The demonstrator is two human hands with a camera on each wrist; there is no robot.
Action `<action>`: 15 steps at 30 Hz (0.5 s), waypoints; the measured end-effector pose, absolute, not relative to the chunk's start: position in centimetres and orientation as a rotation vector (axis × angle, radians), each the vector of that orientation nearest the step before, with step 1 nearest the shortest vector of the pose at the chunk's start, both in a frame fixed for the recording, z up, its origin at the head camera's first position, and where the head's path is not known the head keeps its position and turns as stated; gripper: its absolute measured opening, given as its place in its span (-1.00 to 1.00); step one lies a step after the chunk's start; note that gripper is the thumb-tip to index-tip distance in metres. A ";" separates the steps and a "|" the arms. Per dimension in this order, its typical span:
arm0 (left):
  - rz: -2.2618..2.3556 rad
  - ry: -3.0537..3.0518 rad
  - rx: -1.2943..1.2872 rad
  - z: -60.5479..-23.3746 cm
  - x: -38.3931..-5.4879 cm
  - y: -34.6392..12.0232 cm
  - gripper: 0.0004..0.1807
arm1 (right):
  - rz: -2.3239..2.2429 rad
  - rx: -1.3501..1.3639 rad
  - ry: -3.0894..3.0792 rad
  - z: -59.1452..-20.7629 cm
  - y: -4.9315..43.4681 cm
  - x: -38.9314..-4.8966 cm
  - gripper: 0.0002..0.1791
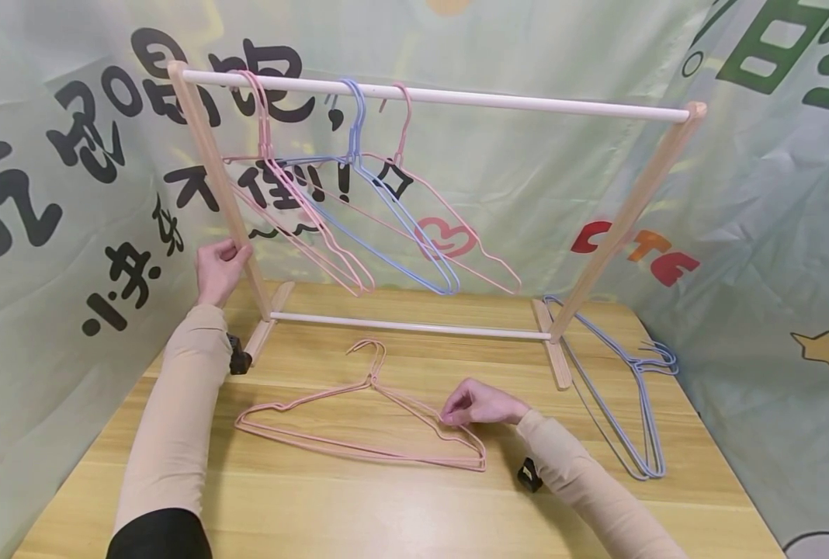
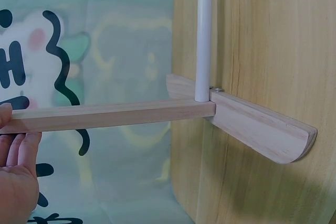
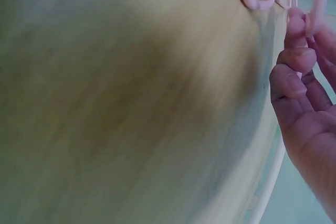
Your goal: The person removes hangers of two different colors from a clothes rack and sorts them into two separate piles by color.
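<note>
My left hand [image 1: 220, 272] grips the left wooden post [image 1: 208, 147] of a clothes rack, about two thirds of the way down. In the left wrist view its thumb and fingers [image 2: 23, 150] are around that post. On the table lie pink hangers [image 1: 296, 440], stacked, with their hooks pointing to the rack. My right hand [image 1: 480, 404] pinches the right shoulder of one pink hanger between thumb and fingertips. The right wrist view has the pink wire [image 3: 317, 3] at those fingertips [image 3: 296, 27].
Pink hangers [image 1: 266, 132] and blue hangers [image 1: 353, 140] hang from the white top rail [image 1: 526, 103], towards its left half. Several blue hangers [image 1: 643, 411] lie on the table [image 1: 359, 512] right of the rack's right foot [image 1: 560, 365]. A printed curtain [image 1: 750, 194] surrounds the table.
</note>
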State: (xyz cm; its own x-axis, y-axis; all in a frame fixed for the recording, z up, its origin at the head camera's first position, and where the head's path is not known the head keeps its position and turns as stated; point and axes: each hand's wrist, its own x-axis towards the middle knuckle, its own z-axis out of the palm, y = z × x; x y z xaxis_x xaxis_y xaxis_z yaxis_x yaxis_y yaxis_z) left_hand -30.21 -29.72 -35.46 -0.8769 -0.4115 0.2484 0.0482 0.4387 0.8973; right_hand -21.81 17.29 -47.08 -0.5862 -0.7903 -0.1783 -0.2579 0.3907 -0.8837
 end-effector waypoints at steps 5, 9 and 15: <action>-1.432 -2.254 0.305 -35.5 -30.2 -29.7 -0.59 | -1.151 -0.919 2.075 -46.7 17.7 -22.0 -0.80; -1.437 -2.255 0.299 -35.5 -30.2 -29.7 -0.58 | -1.153 -0.914 2.120 -44.9 18.4 -22.6 -0.76; -1.453 -2.251 0.294 -35.5 -30.1 -29.7 -0.58 | -1.338 -0.785 2.290 -40.1 20.2 -24.6 -0.65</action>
State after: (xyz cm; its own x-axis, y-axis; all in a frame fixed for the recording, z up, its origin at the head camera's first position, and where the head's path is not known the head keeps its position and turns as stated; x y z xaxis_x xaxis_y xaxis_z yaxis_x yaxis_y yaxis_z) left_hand -30.14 -29.72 -35.51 -0.8793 -0.4060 0.2489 0.0596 0.4246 0.9034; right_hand -24.61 20.23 -40.08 -0.7750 -0.6308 -0.0384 -0.2762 0.3927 -0.8772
